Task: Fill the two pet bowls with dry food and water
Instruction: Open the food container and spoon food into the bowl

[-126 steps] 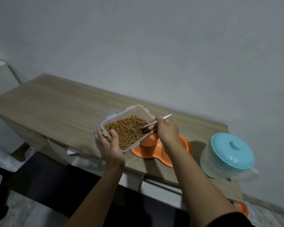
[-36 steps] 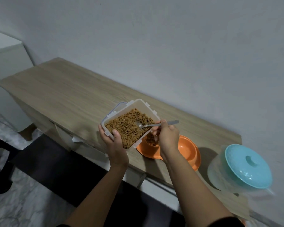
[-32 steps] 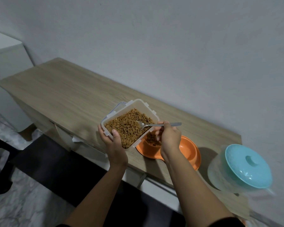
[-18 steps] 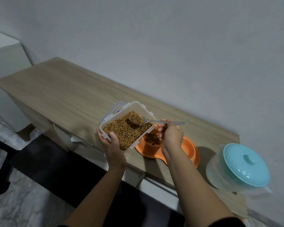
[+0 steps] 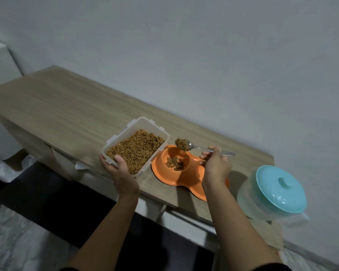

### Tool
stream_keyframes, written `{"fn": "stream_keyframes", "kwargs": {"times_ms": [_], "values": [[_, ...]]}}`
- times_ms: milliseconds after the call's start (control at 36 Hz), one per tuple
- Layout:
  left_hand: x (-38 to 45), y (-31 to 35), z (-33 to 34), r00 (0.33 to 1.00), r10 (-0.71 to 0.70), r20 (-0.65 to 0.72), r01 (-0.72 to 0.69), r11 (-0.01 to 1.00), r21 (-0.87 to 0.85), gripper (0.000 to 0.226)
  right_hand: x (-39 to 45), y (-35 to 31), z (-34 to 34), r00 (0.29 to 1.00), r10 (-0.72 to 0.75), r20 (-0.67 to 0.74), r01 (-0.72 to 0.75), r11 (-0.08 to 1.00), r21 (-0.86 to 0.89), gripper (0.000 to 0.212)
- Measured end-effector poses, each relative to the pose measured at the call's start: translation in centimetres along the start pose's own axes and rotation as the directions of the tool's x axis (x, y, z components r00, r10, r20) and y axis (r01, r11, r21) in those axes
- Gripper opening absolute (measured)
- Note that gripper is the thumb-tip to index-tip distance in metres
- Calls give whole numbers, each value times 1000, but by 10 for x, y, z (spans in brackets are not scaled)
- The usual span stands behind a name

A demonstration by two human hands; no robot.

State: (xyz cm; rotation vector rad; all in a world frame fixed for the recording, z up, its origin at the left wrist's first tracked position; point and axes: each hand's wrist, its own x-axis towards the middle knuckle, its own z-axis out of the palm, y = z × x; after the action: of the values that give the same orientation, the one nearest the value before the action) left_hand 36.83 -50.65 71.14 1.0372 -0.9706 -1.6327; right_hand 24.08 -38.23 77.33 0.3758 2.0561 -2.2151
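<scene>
An orange double pet bowl (image 5: 161,173) sits near the table's front edge. Its left bowl holds a little brown kibble (image 5: 174,163); its right bowl is mostly hidden behind my right hand. My left hand (image 5: 119,171) grips the near corner of a clear plastic container (image 5: 143,124) full of kibble, held just left of the bowl. My right hand (image 5: 215,167) pinches a metal spoon (image 5: 200,148) heaped with kibble, hovering over the left bowl. A clear water jug with a teal lid (image 5: 278,188) stands to the right.
The wooden table (image 5: 63,106) runs along a grey wall, with bare surface to the left. A white cabinet (image 5: 0,61) stands past its left end. Below the front edge are drawers and a dark floor gap.
The spoon dipped into the container, came out loaded, and swung right to above the left bowl. The container shifted slightly left, uncovering the bowl and the kibble in it.
</scene>
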Motion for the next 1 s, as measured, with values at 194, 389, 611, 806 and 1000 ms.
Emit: {"fn": "stream_keyframes", "kwargs": {"times_ms": [194,389,611,806,1000], "values": [[-4,1,-3,1000,4,28,-4,1000,18,63,-13,16,-8,908,-351,231,419,800,-429,34],[-11,4,-7,998,19,58,-23,997,73,68,-34,-16,9,858,-463,223,485,872,-58,24],[-26,13,-7,984,47,173,-58,997,59,74,-44,5,22,858,-352,374,434,886,-164,30],[-27,19,-10,985,64,163,-68,997,19,72,-49,14,22,904,-245,350,340,908,-245,40],[-28,12,-10,987,62,151,-60,998,-23,74,-62,12,24,918,-102,384,203,951,-233,38]]}}
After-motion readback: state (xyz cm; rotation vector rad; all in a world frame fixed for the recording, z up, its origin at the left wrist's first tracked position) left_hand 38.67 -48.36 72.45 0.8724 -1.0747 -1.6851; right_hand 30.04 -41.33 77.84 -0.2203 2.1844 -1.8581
